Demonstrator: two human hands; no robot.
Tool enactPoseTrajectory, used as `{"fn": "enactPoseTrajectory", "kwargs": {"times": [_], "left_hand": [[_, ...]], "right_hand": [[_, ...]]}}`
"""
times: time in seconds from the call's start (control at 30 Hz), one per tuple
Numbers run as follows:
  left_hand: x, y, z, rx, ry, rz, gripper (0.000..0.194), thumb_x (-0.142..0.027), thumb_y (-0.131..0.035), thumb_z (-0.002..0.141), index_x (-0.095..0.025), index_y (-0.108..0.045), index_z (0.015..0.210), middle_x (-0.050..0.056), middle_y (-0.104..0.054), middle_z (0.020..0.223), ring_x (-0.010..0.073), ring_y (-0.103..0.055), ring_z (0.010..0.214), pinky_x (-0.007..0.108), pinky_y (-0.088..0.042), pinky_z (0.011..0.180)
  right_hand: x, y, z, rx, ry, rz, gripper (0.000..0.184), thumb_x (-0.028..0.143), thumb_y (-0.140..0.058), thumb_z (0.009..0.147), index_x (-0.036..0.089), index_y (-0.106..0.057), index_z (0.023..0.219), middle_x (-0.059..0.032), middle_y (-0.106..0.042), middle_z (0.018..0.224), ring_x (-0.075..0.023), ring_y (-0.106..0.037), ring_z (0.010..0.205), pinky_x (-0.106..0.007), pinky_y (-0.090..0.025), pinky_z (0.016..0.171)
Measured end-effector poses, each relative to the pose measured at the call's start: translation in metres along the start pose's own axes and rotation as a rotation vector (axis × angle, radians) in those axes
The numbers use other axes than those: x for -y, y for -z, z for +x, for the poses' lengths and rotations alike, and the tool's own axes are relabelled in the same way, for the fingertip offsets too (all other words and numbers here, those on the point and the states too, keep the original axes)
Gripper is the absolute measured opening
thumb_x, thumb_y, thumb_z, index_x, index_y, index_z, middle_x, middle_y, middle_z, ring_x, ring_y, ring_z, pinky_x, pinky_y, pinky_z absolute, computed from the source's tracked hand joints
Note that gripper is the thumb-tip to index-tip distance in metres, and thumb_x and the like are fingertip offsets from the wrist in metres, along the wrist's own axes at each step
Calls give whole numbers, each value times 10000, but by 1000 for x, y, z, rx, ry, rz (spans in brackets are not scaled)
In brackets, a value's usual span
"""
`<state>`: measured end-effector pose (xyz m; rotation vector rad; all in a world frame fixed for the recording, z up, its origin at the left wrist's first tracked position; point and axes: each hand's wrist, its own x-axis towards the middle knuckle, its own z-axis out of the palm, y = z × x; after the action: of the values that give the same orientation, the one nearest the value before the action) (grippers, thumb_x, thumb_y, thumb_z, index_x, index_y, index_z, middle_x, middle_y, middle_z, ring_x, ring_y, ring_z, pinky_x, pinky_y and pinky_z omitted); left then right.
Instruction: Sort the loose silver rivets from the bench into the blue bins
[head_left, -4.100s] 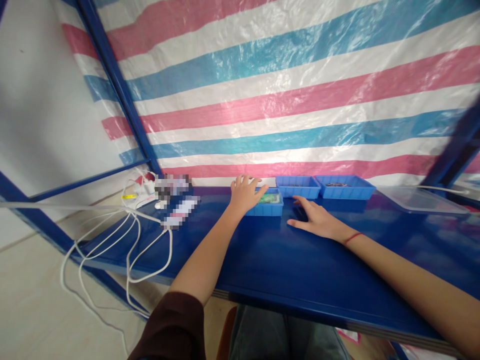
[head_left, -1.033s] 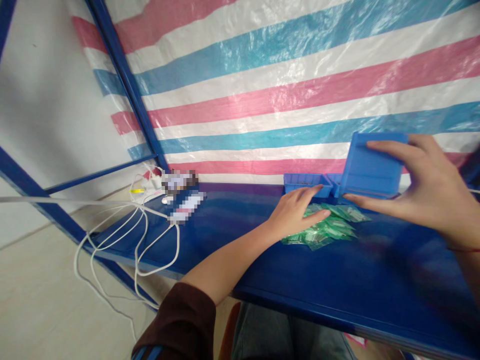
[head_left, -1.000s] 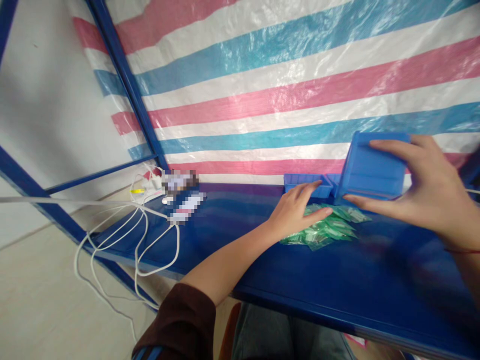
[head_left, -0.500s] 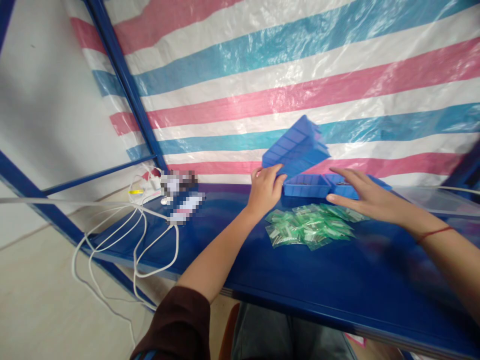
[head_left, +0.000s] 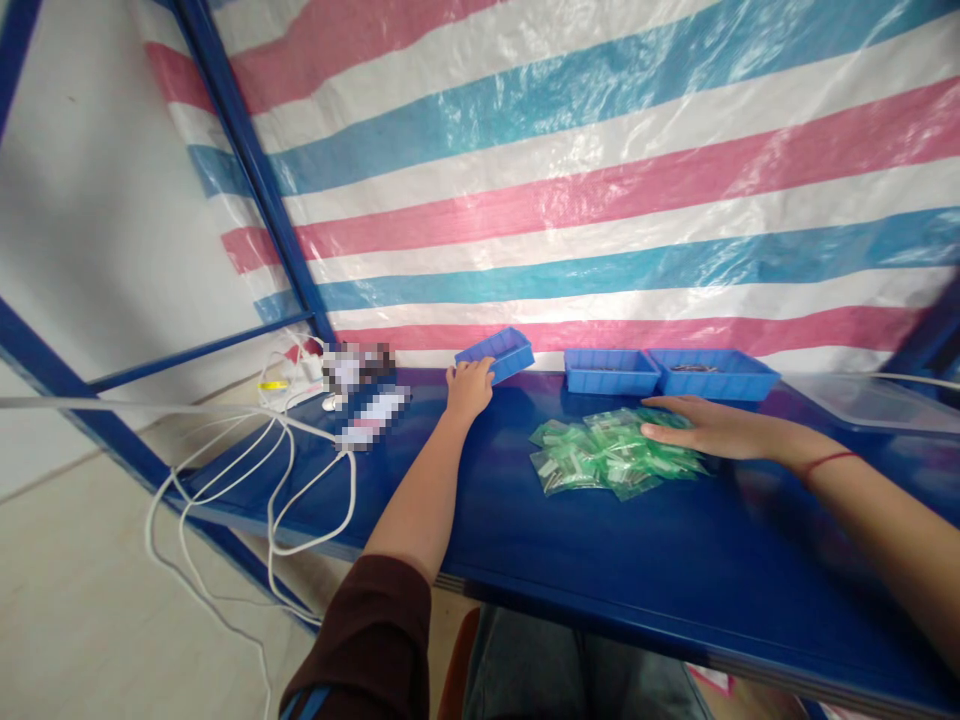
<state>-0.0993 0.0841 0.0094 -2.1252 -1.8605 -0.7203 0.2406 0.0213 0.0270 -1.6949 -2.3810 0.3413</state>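
Observation:
My left hand [head_left: 471,388] grips the near side of a small blue plastic bin [head_left: 504,358], which is tilted above the back of the blue table; its inside looks bare where it shows. Over the right end of a pile of small clear-and-green plastic bags [head_left: 611,450], my right hand [head_left: 697,425] is stretched out with thumb and fingers apart. Its fingertips overlap the bags, and whether they touch is hard to tell. The bags hold small slender pieces too small to name.
Behind the pile stand two more blue bins, a left one [head_left: 611,378] and a right one [head_left: 712,382] with small metal-looking pieces inside. A clear plastic lid or tray [head_left: 870,400] lies at the right. White cables [head_left: 281,480] loop over the table's left end. A striped sheet [head_left: 525,220] hangs behind.
My left hand has moved left and down with the blue bin, which was raised and tipped steeply before. My right hand has come down from in front of the right bin to the bags.

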Motion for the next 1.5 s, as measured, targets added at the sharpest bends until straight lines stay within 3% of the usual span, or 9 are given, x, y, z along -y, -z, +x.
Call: {"fn": "enactPoseTrajectory", "kwargs": {"times": [0.17, 0.33, 0.5, 0.6, 0.7, 0.87, 0.97, 1.2, 1.5], "left_hand": [[3, -5, 1, 43, -29, 18, 341, -229, -391, 883, -276, -513, 1198, 50, -598, 1103, 242, -442, 1079, 435, -301, 965], [2, -11, 4, 86, -101, 19, 355, -219, -403, 876, -268, -526, 1205, 58, -582, 1068, 229, -446, 1033, 367, -346, 934], [2, -14, 4, 80, -109, -13, 361, -210, -406, 877, -265, -532, 1211, 68, -554, 1067, 221, -439, 1057, 363, -345, 967], [-2, -17, 4, 0, -55, -62, 378, -167, -401, 870, -288, -549, 1196, 75, -471, 1201, 226, -389, 1172, 382, -307, 1024], [-7, -20, 4, -78, 84, -134, 406, -131, -392, 860, -288, -552, 1198, 97, -350, 1327, 260, -352, 1252, 413, -301, 1041], [-7, -22, 6, 15, 194, -261, 329, -319, -438, 872, -258, -564, 1170, 128, -254, 1378, 265, -527, 1122, 396, -404, 971], [-6, -25, 7, 6, 186, -279, 324, -389, -435, 874, -246, -584, 1125, 129, -279, 1368, 263, -499, 1167, 380, -396, 986], [-16, -28, 8, 9, 110, -348, 313, -341, -387, 902, -253, -587, 1127, 114, -316, 1351, 242, -444, 1230, 364, -382, 1008], [-25, -25, 7, 63, 70, -351, 379, -366, -387, 898, -254, -518, 1236, 117, -286, 1413, 257, -329, 1314, 392, -317, 1054]], "right_hand": [[11, -6, 2, 93, -69, -48, 909, 771, -349, 709, 214, -302, 1425, -120, -308, 1458, -353, -297, 1312, -492, -269, 1062], [24, -3, -2, 98, -43, -16, 887, 751, -320, 735, 195, -302, 1426, -104, -322, 1453, -341, -305, 1309, -481, -267, 1072], [20, -7, -1, 54, 0, 16, 853, 732, -335, 748, 198, -329, 1413, -86, -358, 1436, -327, -324, 1304, -478, -285, 1068], [14, -14, 3, 52, 51, 24, 830, 727, -361, 741, 214, -370, 1393, -76, -388, 1419, -330, -360, 1284, -488, -315, 1050], [11, -17, 4, 43, 77, 10, 809, 724, -360, 743, 231, -383, 1384, -71, -397, 1413, -333, -365, 1280, -510, -324, 1037], [17, -15, 2, 55, 63, 4, 841, 739, -362, 732, 228, -355, 1399, -87, -374, 1427, -342, -336, 1295, -512, -302, 1045], [20, -15, 1, 84, 43, -10, 880, 758, -375, 709, 226, -335, 1410, -93, -330, 1450, -347, -298, 1314, -506, -284, 1054], [13, -20, 4, 109, -9, -41, 914, 784, -389, 679, 253, -312, 1419, -101, -270, 1477, -374, -246, 1329, -552, -284, 1032], [31, -14, -2, 3, 60, 43, 901, 757, -396, 702, 220, -309, 1420, -121, -358, 1431, -354, -365, 1275, -510, -319, 1030]]}}
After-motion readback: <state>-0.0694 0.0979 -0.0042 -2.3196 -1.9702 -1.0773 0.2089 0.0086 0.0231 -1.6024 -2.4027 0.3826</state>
